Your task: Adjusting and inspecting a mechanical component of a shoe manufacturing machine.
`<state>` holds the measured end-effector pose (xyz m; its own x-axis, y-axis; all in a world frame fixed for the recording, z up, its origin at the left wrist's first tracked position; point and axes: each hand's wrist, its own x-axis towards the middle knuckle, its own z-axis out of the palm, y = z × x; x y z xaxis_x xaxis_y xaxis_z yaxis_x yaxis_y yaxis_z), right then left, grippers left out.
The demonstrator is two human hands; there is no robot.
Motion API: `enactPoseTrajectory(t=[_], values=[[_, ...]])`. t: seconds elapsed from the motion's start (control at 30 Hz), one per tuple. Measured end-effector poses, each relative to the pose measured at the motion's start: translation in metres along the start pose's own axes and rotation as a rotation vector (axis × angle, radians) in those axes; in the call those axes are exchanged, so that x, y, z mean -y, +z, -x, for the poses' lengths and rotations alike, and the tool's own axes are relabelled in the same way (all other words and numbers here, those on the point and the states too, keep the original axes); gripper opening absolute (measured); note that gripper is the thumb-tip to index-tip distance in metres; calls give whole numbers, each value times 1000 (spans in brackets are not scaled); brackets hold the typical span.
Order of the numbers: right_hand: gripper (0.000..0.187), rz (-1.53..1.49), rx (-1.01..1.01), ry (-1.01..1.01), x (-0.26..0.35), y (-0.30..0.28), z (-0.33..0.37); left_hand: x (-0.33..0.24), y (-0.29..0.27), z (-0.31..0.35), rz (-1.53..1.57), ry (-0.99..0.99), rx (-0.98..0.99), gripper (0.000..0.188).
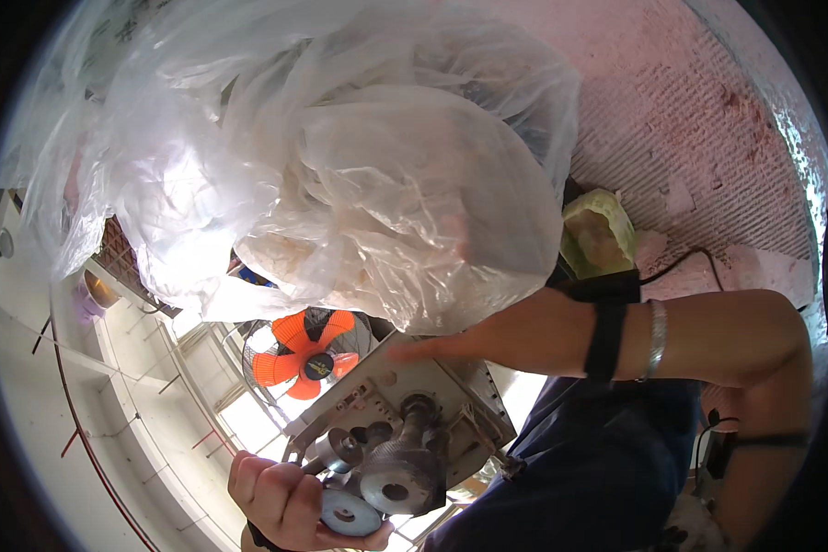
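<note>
Plastic bag [340, 156] fills my view from ten to one o'clock, my right hand [488, 336] pressed flat and open beneath it. At six o'clock my left hand [281, 497] grasps a metal disc [348, 512] beside the machine [405, 414].

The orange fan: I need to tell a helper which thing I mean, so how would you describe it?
Start at the big crumpled clear plastic bag filling the upper picture. Just below its lower edge, left of the grey metal machine, sits the orange fan in a wire cage. Its bright orange blades around a dark hub set it apart from the pale things around it.
</note>
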<state>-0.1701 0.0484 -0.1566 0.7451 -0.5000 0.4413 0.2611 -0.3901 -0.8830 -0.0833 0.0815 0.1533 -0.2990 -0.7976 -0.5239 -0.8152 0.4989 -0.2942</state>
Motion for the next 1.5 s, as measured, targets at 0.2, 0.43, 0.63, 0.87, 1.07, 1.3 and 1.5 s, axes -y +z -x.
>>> enactPoseTrajectory(t=[0.2, 0.43, 0.63, 0.87, 1.07, 1.3, 1.5], values=[[51, 23, -77, -37, -7, -3, -19, 1, 2, -3, 9, 32, -21, 81], [37, 32, -103, -33, -11, -10, -22, 0, 2, -4, 6, 31, -22, 81], [26, 13, -98, -3, -12, -20, -5, -5, -1, -18, 46, 44, -33, 81], [18, -28, -149, -92, 4, -10, -31, -11, 1, -23, -50, 83, -71, 32], [15, 107, -164, -161, 20, -3, -53, -7, 1, -18, 29, 39, -111, 51], [16, -1038, 312, 323, 18, -21, -42, -6, -2, -26, 116, 54, -50, 29], [5, -1480, 80, 294, 32, -8, -31, -8, -4, -31, 128, 47, -39, 27]])
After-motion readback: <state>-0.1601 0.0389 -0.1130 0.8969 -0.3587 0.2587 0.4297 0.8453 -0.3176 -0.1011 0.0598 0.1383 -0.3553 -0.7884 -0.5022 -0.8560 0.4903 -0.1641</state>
